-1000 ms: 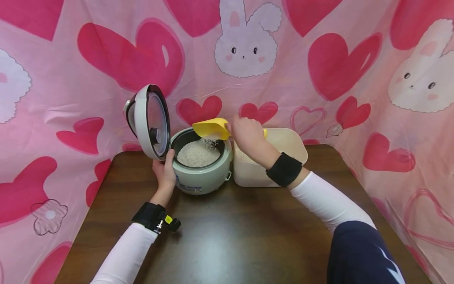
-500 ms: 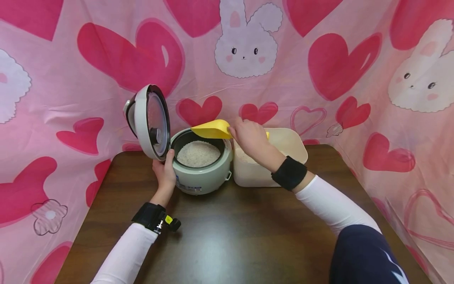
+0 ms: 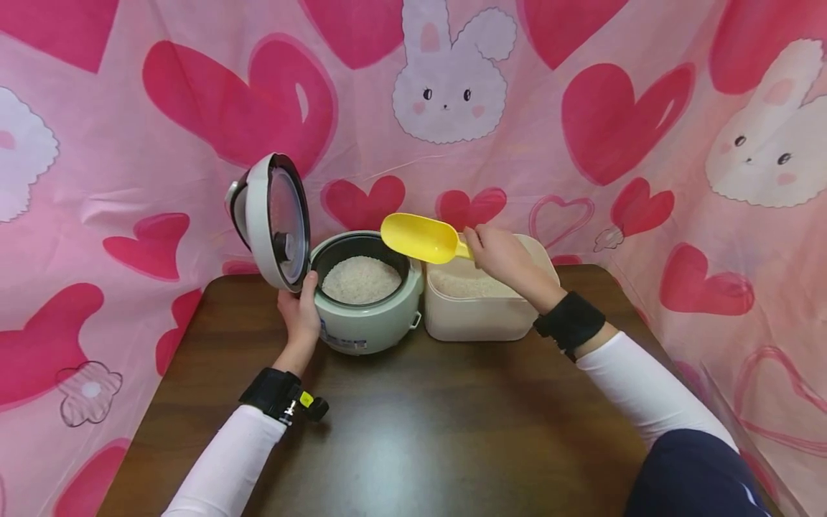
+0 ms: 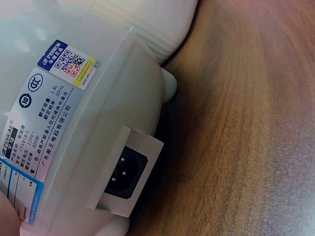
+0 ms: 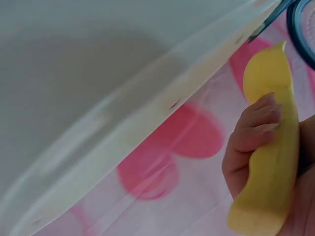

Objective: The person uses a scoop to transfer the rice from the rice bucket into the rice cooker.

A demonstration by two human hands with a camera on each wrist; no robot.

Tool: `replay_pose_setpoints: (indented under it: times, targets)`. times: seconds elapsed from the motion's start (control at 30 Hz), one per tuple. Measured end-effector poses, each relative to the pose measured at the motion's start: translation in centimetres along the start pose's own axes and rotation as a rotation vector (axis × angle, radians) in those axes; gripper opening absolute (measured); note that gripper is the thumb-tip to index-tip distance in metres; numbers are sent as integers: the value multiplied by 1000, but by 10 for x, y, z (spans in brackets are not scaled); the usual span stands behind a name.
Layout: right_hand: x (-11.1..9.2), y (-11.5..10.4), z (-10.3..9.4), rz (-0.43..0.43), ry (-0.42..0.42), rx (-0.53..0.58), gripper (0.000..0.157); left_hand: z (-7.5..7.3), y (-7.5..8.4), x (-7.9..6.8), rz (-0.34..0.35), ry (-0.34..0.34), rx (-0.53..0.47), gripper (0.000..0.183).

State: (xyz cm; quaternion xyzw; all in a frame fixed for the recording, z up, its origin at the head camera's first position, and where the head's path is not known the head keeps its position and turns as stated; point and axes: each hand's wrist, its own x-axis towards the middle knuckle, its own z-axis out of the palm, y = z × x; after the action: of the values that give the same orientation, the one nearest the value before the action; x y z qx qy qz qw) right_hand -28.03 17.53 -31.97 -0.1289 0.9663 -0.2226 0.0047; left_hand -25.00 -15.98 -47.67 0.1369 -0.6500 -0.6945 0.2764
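Observation:
A pale green rice cooker [image 3: 362, 332] stands on the table, its lid [image 3: 258, 222] raised at the left. White rice [image 3: 362, 281] lies heaped in its dark inner pot. My left hand [image 3: 301, 316] touches the cooker's left side below the lid, thumb up near the rim; its fingers are mostly hidden. By the handle my right hand [image 3: 507, 258] grips a yellow rice scoop [image 3: 420, 238], held above the gap between cooker and bin, its hollow showing no rice. Curled fingers [image 5: 253, 130] wrap the handle in the right wrist view.
Right of the cooker stands a cream bin [image 3: 478, 321] with more rice [image 3: 461, 286] inside. A power socket [image 4: 125, 172] shows low on the cooker in the left wrist view. Behind the brown table [image 3: 400, 424] hangs a pink curtain [image 3: 362, 151] with hearts and rabbits.
Grains fell from the tipped scoop into the cooker a second ago. Since then my right hand has drawn the scoop rightward and turned its hollow into view. My left hand has stayed put.

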Motion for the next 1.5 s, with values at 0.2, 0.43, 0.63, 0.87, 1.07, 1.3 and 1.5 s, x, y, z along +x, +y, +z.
replay_pose_setpoints:
  times: [0.2, 0.43, 0.63, 0.87, 1.07, 1.3, 1.5]
  targets:
    - [-9, 30, -11, 32, -27, -2, 48, 0, 2, 3, 10, 20, -11, 50]
    - [-20, 56, -21, 117, -31, -15, 53, -1, 4, 3, 10, 16, -10, 49]
    - [-25, 75, -28, 143, -22, -120, 52, -1, 4, 3, 11, 11, -11, 49]
    - [-31, 86, -23, 151, 8, -405, 45, -3, -1, 2, 8, 10, 0, 49]
    - [-34, 81, -19, 144, -21, -579, 23, -3, -2, 1, -2, 13, 8, 49]
    - [-31, 72, -5, 157, -2, -663, 27, -3, -1, -2, -3, 12, -2, 50]
    - [-29, 68, 6, 127, -18, -719, 29, -2, -6, -2, -11, 5, 3, 52]
